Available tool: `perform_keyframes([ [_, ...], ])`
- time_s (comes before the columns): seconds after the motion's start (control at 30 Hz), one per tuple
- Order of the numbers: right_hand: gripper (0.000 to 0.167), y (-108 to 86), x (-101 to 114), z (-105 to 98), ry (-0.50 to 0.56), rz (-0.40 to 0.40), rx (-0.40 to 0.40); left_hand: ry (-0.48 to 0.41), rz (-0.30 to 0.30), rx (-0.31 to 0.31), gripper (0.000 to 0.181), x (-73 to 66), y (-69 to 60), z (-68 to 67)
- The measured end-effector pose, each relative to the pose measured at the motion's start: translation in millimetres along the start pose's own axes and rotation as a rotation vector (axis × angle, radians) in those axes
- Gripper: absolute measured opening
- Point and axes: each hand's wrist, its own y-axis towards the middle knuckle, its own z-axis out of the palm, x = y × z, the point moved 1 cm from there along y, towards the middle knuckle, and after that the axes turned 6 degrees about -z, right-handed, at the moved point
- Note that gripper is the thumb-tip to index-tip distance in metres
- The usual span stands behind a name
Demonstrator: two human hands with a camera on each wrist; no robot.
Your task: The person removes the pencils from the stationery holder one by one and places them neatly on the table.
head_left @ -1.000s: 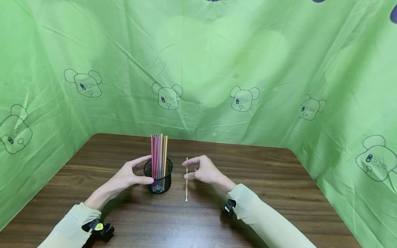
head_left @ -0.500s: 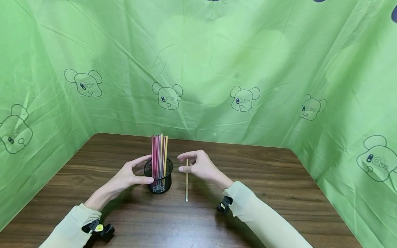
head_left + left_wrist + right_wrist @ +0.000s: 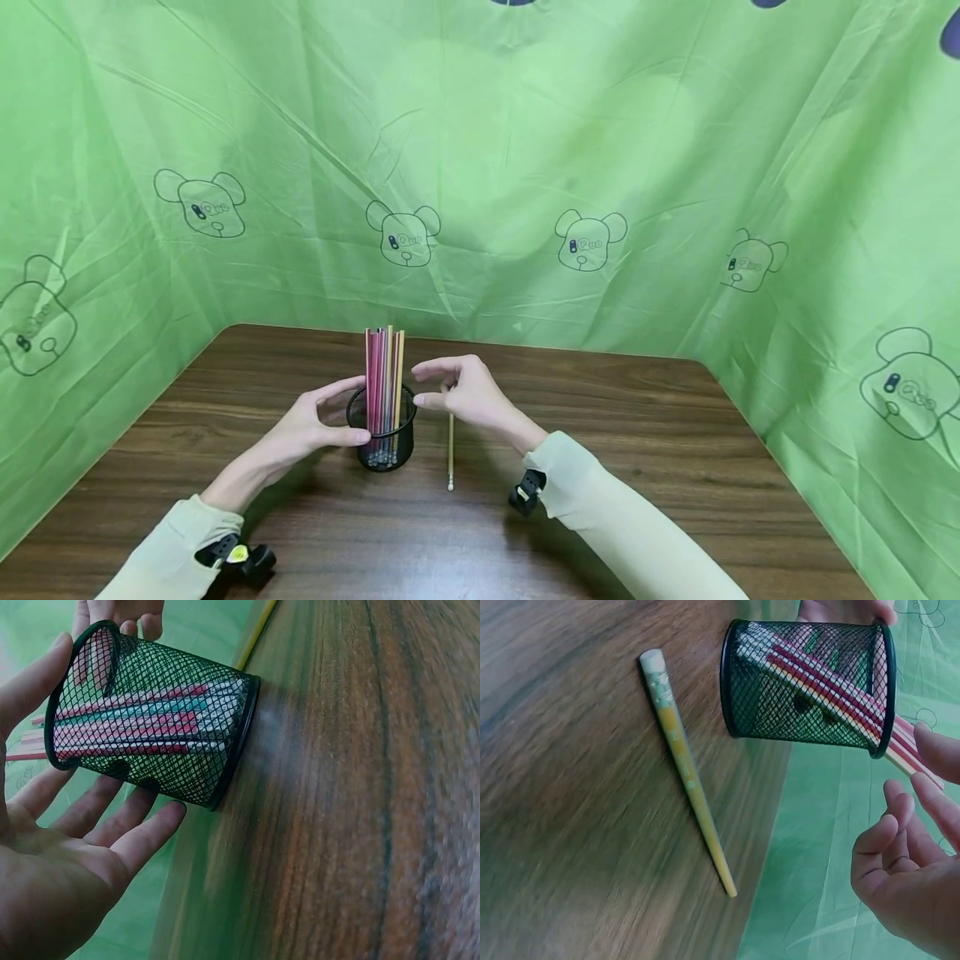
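A black mesh cup point(image 3: 386, 454) stands upright on the table, holding several pencils point(image 3: 385, 375), pink, striped and yellow, their eraser ends down. My left hand point(image 3: 303, 429) curls round the cup's left side, thumb on the rim; in the left wrist view its fingers point(image 3: 154, 829) lie along the mesh. My right hand point(image 3: 472, 396) is just right of the cup, thumb and forefinger apart near the pencils, holding nothing. One yellow pencil point(image 3: 451, 454) lies on the table beneath it, eraser end nearest me, shown whole in the right wrist view point(image 3: 686, 769).
The brown wooden table point(image 3: 637, 467) extends on both sides of the hands. A green cloth point(image 3: 495, 167) with printed bear heads hangs behind the table and along its left and right sides.
My right hand has moved left and away from me, off the lying pencil and up to the cup. My left hand and the cup have stayed in place.
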Motion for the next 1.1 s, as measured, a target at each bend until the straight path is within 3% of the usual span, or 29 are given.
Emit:
perform_keyframes([
  [0.67, 0.041, 12.0, 2.3, 23.9, -0.037, -0.031, -0.030, -0.011, 0.008, 0.004, 0.080, 1.2, -0.2, -0.2],
  [1.1, 0.040, 12.9, 3.1, 23.4, -0.038, -0.042, -0.068, -0.008, 0.002, -0.001, 0.081, 1.7, 0.0, -0.2],
])
